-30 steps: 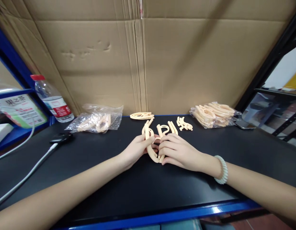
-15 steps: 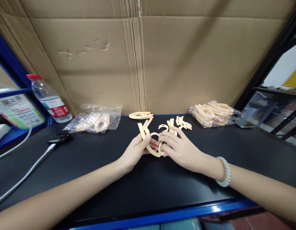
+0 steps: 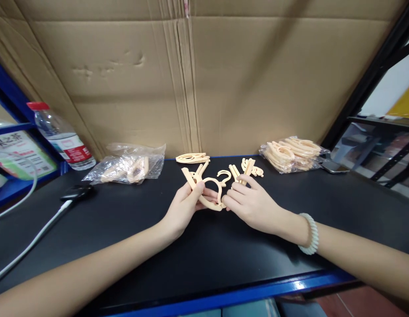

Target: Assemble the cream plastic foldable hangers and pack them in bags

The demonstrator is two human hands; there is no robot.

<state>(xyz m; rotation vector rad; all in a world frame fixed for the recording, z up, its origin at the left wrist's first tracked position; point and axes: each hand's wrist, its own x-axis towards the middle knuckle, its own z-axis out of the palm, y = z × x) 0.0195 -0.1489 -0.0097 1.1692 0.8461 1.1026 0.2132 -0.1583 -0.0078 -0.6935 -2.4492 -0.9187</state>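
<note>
My left hand [image 3: 186, 202] is closed on a beige plastic hanger arm [image 3: 211, 204], thumb on top; its straight end sticks up to the left and its curved part makes a ring shape. My right hand [image 3: 249, 202] is closed on a second beige hanger piece [image 3: 249, 168], whose end rises above the fingers; the rest is hidden by the hand. The two pieces appear to meet near my right fingertips. Just beyond lies a loose hanger hook [image 3: 225, 177]. Straight beige pieces [image 3: 202, 169] lie behind my left hand, and more straight strips [image 3: 234, 171] lie beside my right hand.
Along the cardboard back [image 3: 224, 88] are a stack of hanger arms [image 3: 193, 157], small hooks [image 3: 257, 171], and bagged hanger parts left [image 3: 138, 169] and right [image 3: 290, 154]. A bottle [image 3: 72, 149], a cabled black device [image 3: 77, 192] and a phone [image 3: 335, 166] stand near the sides.
My right hand has moved slightly right, and the piece in it now shows above the fingers, tilted right. The loose hook is less covered. The view has shifted slightly.
</note>
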